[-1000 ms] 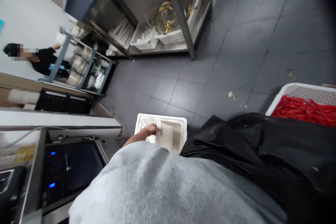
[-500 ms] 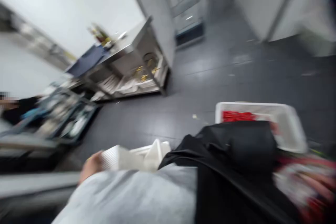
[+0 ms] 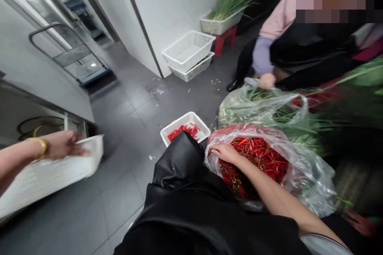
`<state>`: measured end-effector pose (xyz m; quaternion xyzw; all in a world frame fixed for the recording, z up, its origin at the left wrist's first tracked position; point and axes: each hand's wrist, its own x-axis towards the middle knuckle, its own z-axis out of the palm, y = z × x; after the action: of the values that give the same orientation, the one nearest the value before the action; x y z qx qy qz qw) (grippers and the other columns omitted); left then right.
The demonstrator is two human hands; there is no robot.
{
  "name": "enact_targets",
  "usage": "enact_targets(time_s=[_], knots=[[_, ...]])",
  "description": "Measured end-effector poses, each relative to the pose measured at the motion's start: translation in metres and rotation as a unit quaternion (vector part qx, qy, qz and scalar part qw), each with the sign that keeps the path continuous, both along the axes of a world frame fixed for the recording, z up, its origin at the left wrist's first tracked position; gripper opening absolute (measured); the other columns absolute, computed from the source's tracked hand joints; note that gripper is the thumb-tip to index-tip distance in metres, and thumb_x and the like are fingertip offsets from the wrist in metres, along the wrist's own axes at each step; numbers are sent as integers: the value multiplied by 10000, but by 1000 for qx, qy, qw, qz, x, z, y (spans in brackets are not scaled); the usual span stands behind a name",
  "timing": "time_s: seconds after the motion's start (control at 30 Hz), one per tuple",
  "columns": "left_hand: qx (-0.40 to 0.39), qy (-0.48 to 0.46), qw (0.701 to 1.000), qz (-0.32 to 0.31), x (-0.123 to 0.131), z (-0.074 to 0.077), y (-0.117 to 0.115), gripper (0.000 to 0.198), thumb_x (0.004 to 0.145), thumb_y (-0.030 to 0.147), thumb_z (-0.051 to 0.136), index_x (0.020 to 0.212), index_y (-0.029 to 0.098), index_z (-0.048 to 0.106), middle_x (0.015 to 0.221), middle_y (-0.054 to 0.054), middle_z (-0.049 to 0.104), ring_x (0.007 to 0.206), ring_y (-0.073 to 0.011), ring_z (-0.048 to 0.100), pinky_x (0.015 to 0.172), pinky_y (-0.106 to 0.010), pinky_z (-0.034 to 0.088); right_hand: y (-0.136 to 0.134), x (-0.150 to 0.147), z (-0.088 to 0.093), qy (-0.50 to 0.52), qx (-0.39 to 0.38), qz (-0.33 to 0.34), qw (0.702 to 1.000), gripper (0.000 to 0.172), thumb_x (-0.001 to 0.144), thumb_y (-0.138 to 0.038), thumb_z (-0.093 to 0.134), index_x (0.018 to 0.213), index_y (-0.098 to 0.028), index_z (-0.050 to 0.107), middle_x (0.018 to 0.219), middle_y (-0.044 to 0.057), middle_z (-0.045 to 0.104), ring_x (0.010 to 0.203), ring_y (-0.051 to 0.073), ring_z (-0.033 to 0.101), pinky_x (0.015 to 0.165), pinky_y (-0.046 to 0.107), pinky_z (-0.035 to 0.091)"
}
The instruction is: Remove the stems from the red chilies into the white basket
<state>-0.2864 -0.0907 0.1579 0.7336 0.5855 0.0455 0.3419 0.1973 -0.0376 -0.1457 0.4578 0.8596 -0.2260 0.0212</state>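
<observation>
My left hand (image 3: pixel 67 145), a yellow bracelet at its wrist, is closed on the edge of a white plastic basket (image 3: pixel 56 177) at the left; motion blurs the fingers a little. My right hand (image 3: pixel 225 153) reaches to the near-left rim of a clear plastic bag (image 3: pixel 311 183) and pinches that rim. Red chillies (image 3: pixel 263 157) fill the open bag, with some green stems among them. A small white basket (image 3: pixel 205 128) holding a few red chillies stands on the floor just beyond my black-covered knee.
Across from me a co-worker's hand (image 3: pixel 267 81) rests on a clear bag of greens (image 3: pixel 236 107). White baskets (image 3: pixel 182 53) are stacked by the wall, near a basket of green stalks (image 3: pixel 221 26) on a red stool (image 3: pixel 220 44). A trolley (image 3: pixel 73 53) stands back left.
My view has swung to the right, bringing the chilli bag and the co-worker into sight. The white basket in my left hand is now out at the left, away from my lap.
</observation>
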Motion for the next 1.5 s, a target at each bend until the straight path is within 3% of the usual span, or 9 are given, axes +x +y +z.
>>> enact_targets(time_s=[0.1,0.2,0.33,0.47,0.8,1.03,1.13,1.27,1.5], knots=[[76,235,958,-145,38,1,82,462,732,623,583,664,166,598,464,134,471,464,9,396,510,-75,320,-3,2,0,2,-4,-24,1000,317,951,-350,404,994,-232,695,989,69,713,909,199,648,770,276,433],[229,270,899,-257,138,-30,147,550,765,665,525,602,140,554,610,56,553,571,-29,444,632,-155,390,-4,2,-2,6,-6,-50,999,325,953,-368,402,1017,-236,692,999,71,712,915,212,648,777,293,441],[275,260,854,-357,278,-84,185,339,861,478,504,760,182,637,810,-47,619,798,-149,579,653,-231,421,-10,2,-8,31,-7,-80,996,339,964,-377,383,1040,-231,680,1022,69,704,928,213,643,767,296,445],[301,237,806,-451,360,-141,202,187,875,231,485,861,152,653,883,-101,624,914,-211,571,667,-295,418,-21,3,-13,51,-9,-105,993,320,969,-361,386,1009,-214,667,1000,59,697,907,183,634,740,263,434],[333,181,754,-536,437,-260,262,284,911,181,416,790,124,667,906,-161,610,950,-245,503,743,-367,367,-28,-3,-26,102,2,-80,992,334,986,-372,354,998,-212,646,973,46,677,900,164,618,692,234,410],[278,193,852,-399,459,-310,268,283,919,153,393,948,109,671,1085,-180,575,1076,-247,478,839,-384,436,-30,0,-28,106,-12,-76,991,334,987,-384,350,1017,-220,639,966,42,668,872,158,612,675,232,411],[257,187,869,-380,462,-310,265,271,900,127,421,1037,108,654,1191,-185,547,1210,-264,431,943,-417,431,-30,2,-28,106,-21,-69,992,334,987,-373,352,1006,-213,644,974,52,667,873,159,613,678,232,418],[265,156,881,-360,432,-275,261,424,831,114,505,1251,132,564,1391,-186,430,1320,-289,369,1049,-435,373,-33,2,-28,111,-31,-66,991,314,976,-328,376,1037,-197,654,981,76,675,895,180,623,712,250,443],[181,134,957,-181,266,-179,177,357,878,319,480,1162,159,625,1079,-84,659,947,-174,624,916,-307,475,-40,45,-11,132,15,-155,979,333,971,-307,365,1110,-222,655,1094,79,683,990,196,624,854,289,455]])
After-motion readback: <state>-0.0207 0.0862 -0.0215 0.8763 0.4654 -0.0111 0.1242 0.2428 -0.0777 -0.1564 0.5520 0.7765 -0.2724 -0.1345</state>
